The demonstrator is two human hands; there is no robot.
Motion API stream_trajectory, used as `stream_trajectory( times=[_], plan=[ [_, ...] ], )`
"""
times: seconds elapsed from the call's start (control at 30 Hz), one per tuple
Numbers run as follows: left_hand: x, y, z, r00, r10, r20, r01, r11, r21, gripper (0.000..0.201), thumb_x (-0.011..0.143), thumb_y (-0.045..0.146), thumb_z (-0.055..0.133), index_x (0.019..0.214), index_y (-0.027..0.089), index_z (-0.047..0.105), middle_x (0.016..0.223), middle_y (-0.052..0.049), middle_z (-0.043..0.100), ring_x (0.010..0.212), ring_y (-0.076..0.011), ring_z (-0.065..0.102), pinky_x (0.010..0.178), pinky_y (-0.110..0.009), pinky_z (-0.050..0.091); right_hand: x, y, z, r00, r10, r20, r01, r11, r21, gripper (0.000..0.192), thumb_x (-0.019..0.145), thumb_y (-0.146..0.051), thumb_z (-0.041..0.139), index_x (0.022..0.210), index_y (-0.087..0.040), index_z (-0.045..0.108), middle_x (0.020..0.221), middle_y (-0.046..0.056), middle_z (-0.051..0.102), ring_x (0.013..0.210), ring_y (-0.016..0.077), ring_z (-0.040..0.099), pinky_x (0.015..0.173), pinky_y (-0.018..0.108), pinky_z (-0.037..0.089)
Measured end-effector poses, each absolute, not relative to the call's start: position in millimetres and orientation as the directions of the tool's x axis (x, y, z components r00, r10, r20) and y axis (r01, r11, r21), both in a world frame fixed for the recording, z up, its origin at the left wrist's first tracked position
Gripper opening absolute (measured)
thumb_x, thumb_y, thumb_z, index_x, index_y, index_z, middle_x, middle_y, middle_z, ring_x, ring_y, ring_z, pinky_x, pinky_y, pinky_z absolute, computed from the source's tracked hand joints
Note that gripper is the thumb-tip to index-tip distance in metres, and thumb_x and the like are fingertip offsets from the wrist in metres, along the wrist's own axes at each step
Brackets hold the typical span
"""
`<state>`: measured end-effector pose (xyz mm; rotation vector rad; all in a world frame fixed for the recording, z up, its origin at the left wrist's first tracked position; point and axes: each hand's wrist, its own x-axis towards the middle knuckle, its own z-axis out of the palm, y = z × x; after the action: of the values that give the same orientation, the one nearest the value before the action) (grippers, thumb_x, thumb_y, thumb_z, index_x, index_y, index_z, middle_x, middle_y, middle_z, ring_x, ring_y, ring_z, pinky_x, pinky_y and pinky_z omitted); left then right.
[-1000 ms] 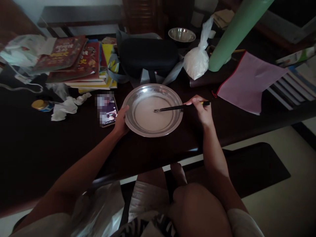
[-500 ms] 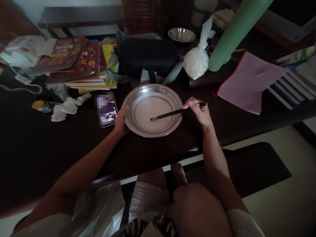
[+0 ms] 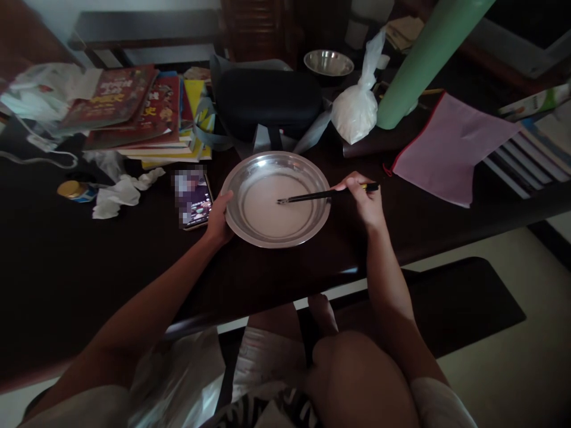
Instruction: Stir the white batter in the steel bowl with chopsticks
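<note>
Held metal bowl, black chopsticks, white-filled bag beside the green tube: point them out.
Held metal bowl (image 3: 277, 243), head view: near rim.
Black chopsticks (image 3: 307, 196), head view: middle of shafts.
White-filled bag (image 3: 355, 114), head view: bulging lower part.

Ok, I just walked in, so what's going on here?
The person's left hand grips the rim of a metal bowl on a dark table. The right hand holds dark chopsticks, their tips in or just over the bowl's pale contents. A lit phone lies beside the left hand; a bag of white powder is beyond the bowl.
</note>
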<state>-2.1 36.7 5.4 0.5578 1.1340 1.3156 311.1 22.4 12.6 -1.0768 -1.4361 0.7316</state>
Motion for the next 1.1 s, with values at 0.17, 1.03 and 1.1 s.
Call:
stream_trajectory(
  times=[0.17, 1.03, 1.1],
  plan=[
    [-2.5, 36.8, 2.0, -0.145, 0.938, -0.314, -0.476, 0.212, 0.854, 0.014, 0.093, 0.021, 0.06, 0.084, 0.019, 0.07, 0.069, -0.001, 0.073, 0.095, -0.0233, 0.077, 0.092, -0.033, 0.062, 310.6, 21.4, 13.2, -0.035, 0.931, 0.364, 0.206, 0.363, -0.909, 0.038, 0.091, -0.062, 0.065, 0.075, -0.031, 0.079, 0.077, 0.0, 0.075, 0.081, 0.0195, 0.072, 0.084, 0.04, 0.057],
    [-7.4, 38.6, -6.4, -0.098, 0.961, -0.26, -0.461, 0.188, 0.867, 0.011, 0.082, 0.033, 0.076, 0.083, 0.022, 0.072, 0.085, -0.005, 0.08, 0.101, -0.029, 0.076, 0.09, -0.037, 0.064, 311.0, 22.2, 13.0, 0.072, 0.909, 0.411, 0.201, 0.39, -0.899, 0.037, 0.091, -0.061, 0.066, 0.075, -0.03, 0.079, 0.075, -0.001, 0.075, 0.079, 0.0185, 0.072, 0.084, 0.039, 0.057],
    [-7.3, 38.7, -6.9, -0.095, 0.963, -0.252, -0.458, 0.183, 0.87, 0.013, 0.081, 0.035, 0.078, 0.081, 0.023, 0.072, 0.079, -0.004, 0.078, 0.099, -0.0297, 0.077, 0.087, -0.037, 0.065, 311.0, 21.7, 13.3, 0.07, 0.915, 0.396, 0.185, 0.379, -0.907, 0.04, 0.092, -0.061, 0.065, 0.072, -0.03, 0.078, 0.071, -0.001, 0.073, 0.074, 0.018, 0.071, 0.08, 0.039, 0.057]
  ],
)
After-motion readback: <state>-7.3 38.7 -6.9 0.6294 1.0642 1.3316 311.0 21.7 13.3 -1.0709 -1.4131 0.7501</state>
